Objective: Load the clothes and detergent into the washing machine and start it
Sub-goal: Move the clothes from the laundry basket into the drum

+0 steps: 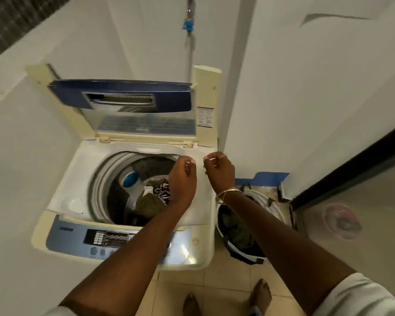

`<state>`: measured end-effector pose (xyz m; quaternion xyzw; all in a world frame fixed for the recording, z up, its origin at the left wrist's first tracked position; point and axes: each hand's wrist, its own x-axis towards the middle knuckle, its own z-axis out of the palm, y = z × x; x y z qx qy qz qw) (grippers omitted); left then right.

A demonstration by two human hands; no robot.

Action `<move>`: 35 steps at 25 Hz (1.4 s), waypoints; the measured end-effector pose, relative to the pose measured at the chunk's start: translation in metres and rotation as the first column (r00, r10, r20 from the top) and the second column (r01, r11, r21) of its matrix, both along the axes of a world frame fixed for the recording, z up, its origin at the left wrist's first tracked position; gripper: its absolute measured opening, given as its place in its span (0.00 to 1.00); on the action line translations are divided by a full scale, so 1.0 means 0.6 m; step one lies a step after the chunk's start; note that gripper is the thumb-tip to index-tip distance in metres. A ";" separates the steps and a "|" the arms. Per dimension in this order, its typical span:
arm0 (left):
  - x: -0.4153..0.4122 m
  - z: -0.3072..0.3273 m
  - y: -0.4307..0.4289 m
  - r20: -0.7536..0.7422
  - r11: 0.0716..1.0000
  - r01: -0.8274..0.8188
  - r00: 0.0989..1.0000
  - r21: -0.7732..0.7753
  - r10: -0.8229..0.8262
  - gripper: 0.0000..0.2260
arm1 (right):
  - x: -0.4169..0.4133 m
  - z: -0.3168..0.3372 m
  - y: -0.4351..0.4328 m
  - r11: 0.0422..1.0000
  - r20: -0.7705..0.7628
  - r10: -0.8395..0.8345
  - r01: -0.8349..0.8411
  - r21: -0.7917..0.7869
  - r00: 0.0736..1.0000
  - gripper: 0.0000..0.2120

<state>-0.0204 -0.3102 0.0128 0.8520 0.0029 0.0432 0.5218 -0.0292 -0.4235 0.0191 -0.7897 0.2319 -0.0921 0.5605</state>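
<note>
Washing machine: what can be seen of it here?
The washing machine is a cream top-loader of plastic look, standing on floor tiles. Its blue-framed lid stands raised at the back. The grey drum holds dark clothes. A blue control panel runs along the front. The left hand and right hand hover over its rim.

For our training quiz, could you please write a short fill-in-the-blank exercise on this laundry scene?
The lid of the washing machine stands ___.
Some ___ lie inside the drum.
The laundry basket stands on the ___ beside the machine.
A bangle circles the ___ wrist.
Missing words: open, clothes, floor, right.
</note>
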 end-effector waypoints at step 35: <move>-0.109 -0.866 -0.356 -0.613 0.573 0.643 0.737 0.508 -0.284 0.38 | -0.112 -0.885 -0.414 0.769 -0.677 0.313 -0.596 -0.231 0.666 0.21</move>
